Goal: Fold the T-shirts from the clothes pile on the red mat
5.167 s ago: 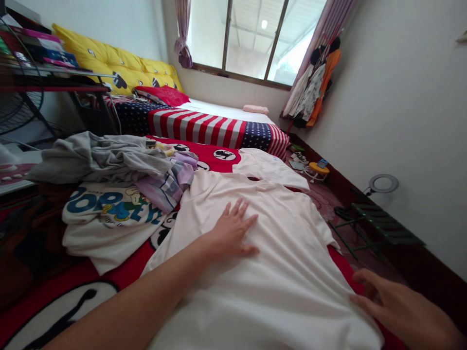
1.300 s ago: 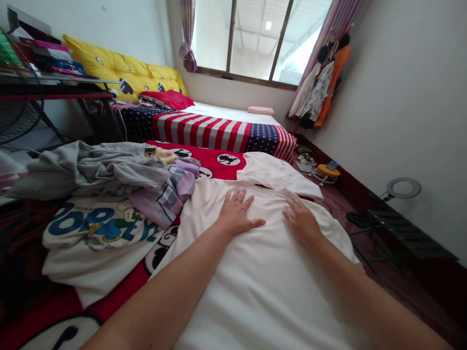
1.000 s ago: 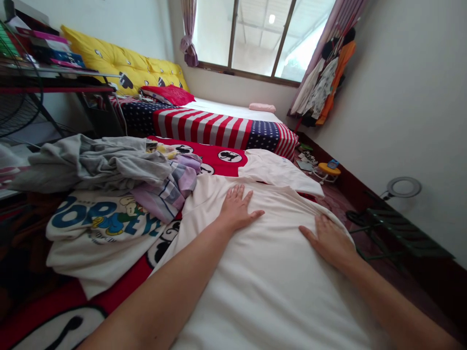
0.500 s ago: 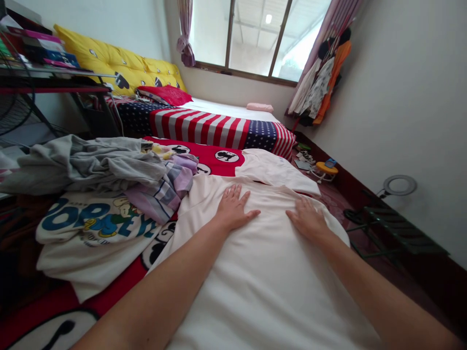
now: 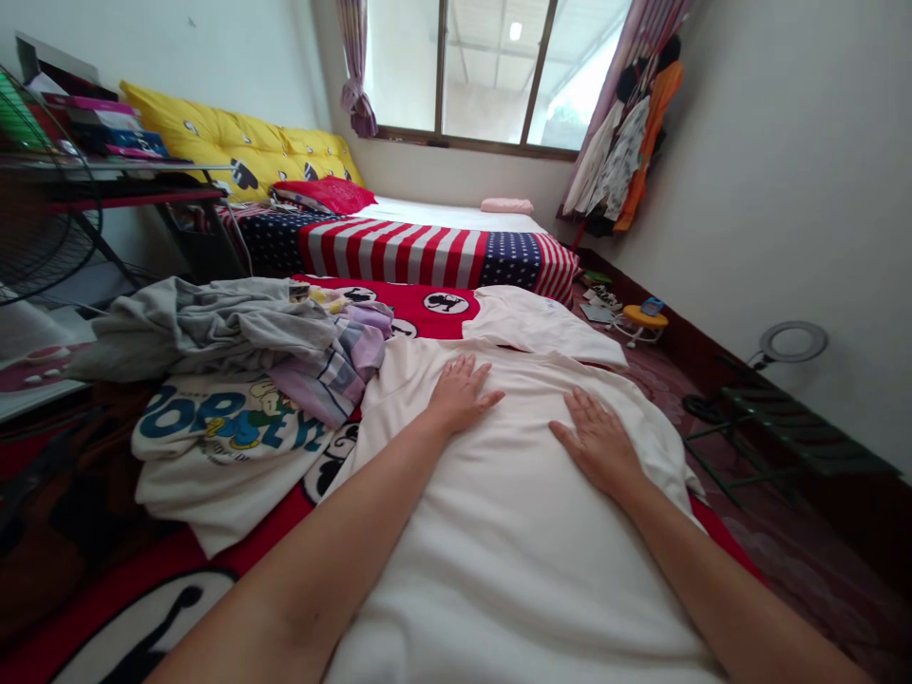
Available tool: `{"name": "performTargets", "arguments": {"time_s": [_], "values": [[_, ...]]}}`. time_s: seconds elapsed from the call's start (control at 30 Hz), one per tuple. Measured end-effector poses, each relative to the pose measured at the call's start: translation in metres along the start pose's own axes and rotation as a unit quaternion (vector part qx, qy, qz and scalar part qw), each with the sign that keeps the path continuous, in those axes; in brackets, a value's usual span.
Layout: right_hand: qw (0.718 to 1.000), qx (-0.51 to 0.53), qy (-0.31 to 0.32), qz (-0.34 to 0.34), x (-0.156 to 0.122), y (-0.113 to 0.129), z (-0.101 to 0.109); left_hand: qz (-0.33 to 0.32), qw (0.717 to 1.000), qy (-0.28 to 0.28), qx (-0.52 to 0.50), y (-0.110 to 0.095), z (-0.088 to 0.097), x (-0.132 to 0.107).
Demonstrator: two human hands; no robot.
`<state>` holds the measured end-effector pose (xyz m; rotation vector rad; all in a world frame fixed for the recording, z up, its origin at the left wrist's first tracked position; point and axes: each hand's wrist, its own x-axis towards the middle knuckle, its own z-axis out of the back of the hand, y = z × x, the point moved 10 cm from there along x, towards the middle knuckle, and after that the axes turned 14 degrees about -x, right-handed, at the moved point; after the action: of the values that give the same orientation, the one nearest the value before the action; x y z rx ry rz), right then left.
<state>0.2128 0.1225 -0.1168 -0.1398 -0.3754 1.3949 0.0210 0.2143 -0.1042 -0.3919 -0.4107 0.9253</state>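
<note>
Both hands — left hand (image 5: 460, 394), right hand (image 5: 602, 445) — flat on cream shirt (image 5: 513, 532).

A T-shirt (image 5: 513, 551) lies spread on the near bed (image 5: 242, 532). The left hand (image 5: 460, 394) and right hand (image 5: 598, 446) rest flat on its upper part, side by side but apart. To its left, a heap of clothes (image 5: 214, 328) sits partly on a second T-shirt (image 5: 228, 446). Behind it lies another garment (image 5: 534, 323), then a far bed (image 5: 427, 242) below a window (image 5: 484, 66). A folding stool (image 5: 776, 446) stands on the floor to the right.
</note>
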Motion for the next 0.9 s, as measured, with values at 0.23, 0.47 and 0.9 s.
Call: {"name": "performTargets", "arguments": {"time_s": [0.23, 0.47, 0.9], "values": [[1.0, 0.008, 0.011, -0.002, -0.002, 0.002, 0.002, -0.027, 0.992, 0.122, 0.029, -0.005, -0.006, -0.009], [1.0, 0.016, 0.021, -0.007, -0.001, 0.001, 0.002, -0.045, 0.973, 0.221, 0.048, 0.004, 0.021, -0.056], [1.0, 0.008, 0.02, -0.005, -0.003, 0.005, 0.013, 0.043, 0.996, -0.057, 0.051, 0.045, 0.117, -0.212]]}}
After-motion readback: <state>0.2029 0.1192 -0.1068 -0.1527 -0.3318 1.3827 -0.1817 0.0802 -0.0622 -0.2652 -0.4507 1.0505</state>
